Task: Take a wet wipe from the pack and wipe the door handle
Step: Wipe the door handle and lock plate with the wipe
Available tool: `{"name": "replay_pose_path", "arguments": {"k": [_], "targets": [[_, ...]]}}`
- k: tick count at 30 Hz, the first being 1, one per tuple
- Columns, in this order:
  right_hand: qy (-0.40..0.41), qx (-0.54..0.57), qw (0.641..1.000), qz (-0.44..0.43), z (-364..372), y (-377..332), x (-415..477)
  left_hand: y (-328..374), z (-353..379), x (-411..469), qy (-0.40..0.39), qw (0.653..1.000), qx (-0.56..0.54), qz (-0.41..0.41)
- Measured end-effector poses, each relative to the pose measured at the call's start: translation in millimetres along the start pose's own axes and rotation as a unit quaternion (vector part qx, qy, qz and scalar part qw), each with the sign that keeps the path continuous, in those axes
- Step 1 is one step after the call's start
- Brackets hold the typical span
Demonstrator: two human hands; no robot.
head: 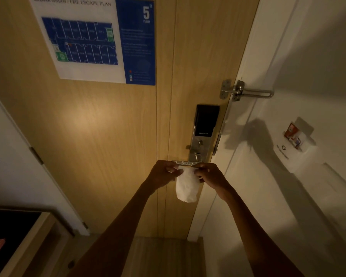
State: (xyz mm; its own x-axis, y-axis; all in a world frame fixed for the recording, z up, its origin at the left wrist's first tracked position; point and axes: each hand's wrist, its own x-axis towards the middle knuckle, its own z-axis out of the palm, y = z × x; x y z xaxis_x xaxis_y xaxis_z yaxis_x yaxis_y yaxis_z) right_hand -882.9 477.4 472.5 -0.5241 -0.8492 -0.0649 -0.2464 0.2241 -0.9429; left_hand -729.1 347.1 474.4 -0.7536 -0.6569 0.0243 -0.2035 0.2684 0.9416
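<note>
A white wet wipe [186, 187] hangs down in front of the wooden door [92, 136]. My left hand [162, 172] pinches its top left corner and my right hand [210, 174] pinches its top right corner. The silvery edge of the wipe pack [185, 162] shows just above my fingers; I cannot tell which hand holds it. Both hands sit right below the smart lock [205, 126], and they hide the door handle. The metal lock plate [196, 150] with its small knobs stays visible above them.
A swing-bar door guard [246, 91] is mounted above the lock at the door's edge. A fire escape plan [94, 40] hangs on the door at upper left. A key-card holder [297, 136] sits on the white wall to the right. A wooden cabinet [28, 242] stands at lower left.
</note>
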Motion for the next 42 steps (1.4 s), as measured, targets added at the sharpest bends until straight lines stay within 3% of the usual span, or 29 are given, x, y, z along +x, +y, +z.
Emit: {"name": "replay_pose_path", "arguments": {"k": [5,14,24,30,33,37,42], "targets": [[-0.038,-0.003,0.999,-0.001,2.6,3.7,-6.3,-5.1,2.9,0.7,0.006,0.999,-0.032,-0.009],[-0.006,0.005,0.999,0.038,0.7,16.9,-3.4,-21.6,12.9,2.1,-0.041,0.999,0.026,-0.017],[-0.015,0.102,0.99,0.098,15.0,36.8,-9.1,-30.6,9.6,13.2,-0.075,0.995,-0.064,-0.016],[0.118,0.099,0.985,0.081,23.2,40.3,-5.7,-38.7,-2.2,15.1,-0.066,0.995,-0.065,-0.04],[0.226,0.056,0.972,0.038,21.2,43.6,-4.1,-46.8,-10.6,20.0,0.007,0.997,-0.072,-0.033],[0.341,-0.012,0.94,-0.029,17.7,42.8,10.2,-52.4,-14.1,35.4,0.109,0.993,-0.041,-0.019],[0.464,-0.055,0.879,-0.097,23.1,40.6,25.9,-57.3,-8.7,53.4,0.097,0.995,-0.007,-0.013]]}}
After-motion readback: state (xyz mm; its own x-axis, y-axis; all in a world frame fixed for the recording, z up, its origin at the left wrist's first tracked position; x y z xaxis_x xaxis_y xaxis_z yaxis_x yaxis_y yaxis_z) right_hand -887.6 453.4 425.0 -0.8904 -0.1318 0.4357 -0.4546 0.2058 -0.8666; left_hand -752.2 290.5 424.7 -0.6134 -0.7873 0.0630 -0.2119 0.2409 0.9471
